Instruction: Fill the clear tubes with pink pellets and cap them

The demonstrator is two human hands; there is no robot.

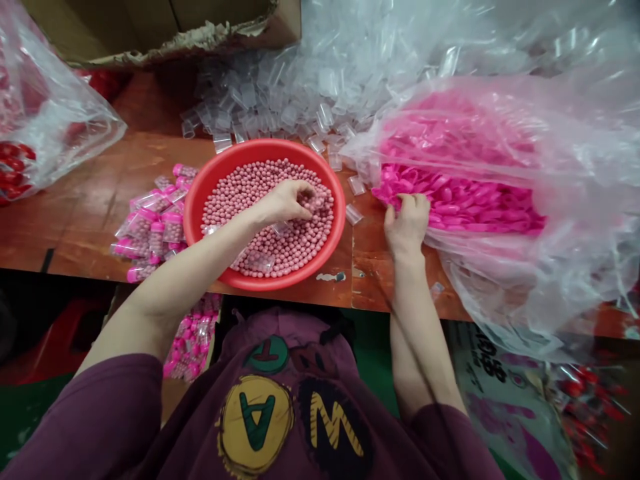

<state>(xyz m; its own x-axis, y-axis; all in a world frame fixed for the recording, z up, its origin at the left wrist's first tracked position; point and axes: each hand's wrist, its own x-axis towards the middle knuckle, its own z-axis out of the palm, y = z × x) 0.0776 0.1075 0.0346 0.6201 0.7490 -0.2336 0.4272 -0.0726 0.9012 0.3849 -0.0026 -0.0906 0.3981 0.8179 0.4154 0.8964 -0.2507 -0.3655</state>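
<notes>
Over the red basin [336, 248] of pink beads [250, 193], my left hand [290, 200] is closed around a small clear plastic tube [315, 199], partly hidden by the fingers. A few other clear tubes [263, 262] lie on the beads. My right hand [407, 223] is at the near left edge of an open plastic bag [500, 267] full of bright pink plastic caps [480, 207]. Its fingers are bent and pressed in among the caps, closed on one at the edge; the fingertips are partly hidden.
Filled tubes with pink caps [155, 227] are piled left of the basin, and more fill a box [193, 340] below the table edge. Loose clear tubes [280, 100] heap up behind. A cardboard box [285, 27] stands at the back left, near a bag with red pieces [65, 133].
</notes>
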